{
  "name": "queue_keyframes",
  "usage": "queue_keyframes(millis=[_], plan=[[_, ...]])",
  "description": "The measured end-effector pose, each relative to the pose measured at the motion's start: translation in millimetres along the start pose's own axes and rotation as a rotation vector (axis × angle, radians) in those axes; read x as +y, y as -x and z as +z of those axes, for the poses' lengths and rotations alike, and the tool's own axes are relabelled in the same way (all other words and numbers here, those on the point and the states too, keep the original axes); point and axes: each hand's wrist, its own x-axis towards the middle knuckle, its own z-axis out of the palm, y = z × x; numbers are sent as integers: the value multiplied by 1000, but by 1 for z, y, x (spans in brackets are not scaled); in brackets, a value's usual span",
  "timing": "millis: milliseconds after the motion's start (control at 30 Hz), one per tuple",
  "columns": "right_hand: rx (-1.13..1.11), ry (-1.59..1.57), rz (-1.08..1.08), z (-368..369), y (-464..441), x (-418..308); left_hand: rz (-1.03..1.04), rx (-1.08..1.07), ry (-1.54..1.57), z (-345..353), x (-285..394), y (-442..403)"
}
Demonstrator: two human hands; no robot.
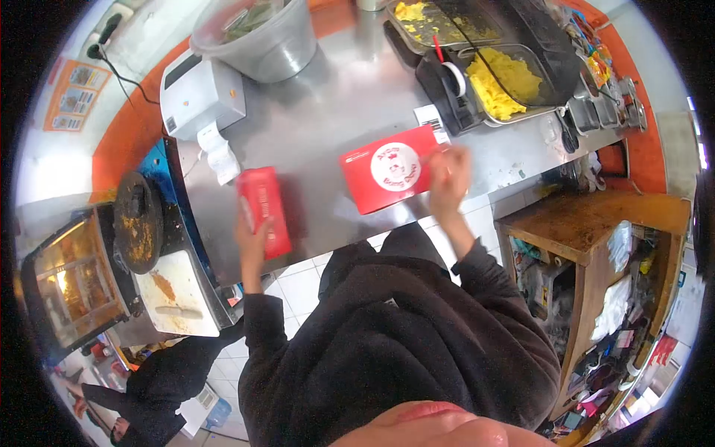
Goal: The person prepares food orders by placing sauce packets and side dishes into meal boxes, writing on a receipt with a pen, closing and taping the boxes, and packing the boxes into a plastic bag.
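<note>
My left hand (254, 240) is closed on a narrow red cardboard box (265, 205) near the front edge of the steel counter. To its right, a larger red cardboard box (363, 182) with a round white logo lies on the counter, slightly turned. My right hand (450, 182) is at this box's right end, its fingers curled and a little blurred. Whether they grip the box edge or something small cannot be made out. Behind the box's far right corner lies a white printed label (430, 118).
A white label printer (201, 97) with paper hanging out and a clear plastic tub (279, 56) stand at the back left. Trays of yellow food (506, 78) sit back right. Left are a cutting board (175, 287) and a glass warmer (82, 279). Another person (167, 376) is lower left.
</note>
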Motion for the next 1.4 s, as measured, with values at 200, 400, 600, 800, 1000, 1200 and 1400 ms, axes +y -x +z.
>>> queue_keyframes(millis=[200, 400, 600, 800, 1000, 1200, 1400], plan=[[-107, 316, 275, -57, -85, 137, -240, -1, 476, 4, 115, 17], [-166, -247, 529, -52, -77, 167, 609, -127, -495, 79, 251, -1], [-169, 233, 357, -63, -45, 151, 712, -227, -737, 146, 233, -7], [-288, 16, 734, -98, -45, 124, 730, -202, -837, 146, 233, -5], [-589, -682, 779, -92, -23, -25, 736, -230, -795, 147, 229, -7], [-474, -433, 349, -43, 21, 3, 751, -238, -830, 144, 221, -10], [-709, -49, -142, -71, 12, 29, 736, -325, -775, 138, 217, -20]])
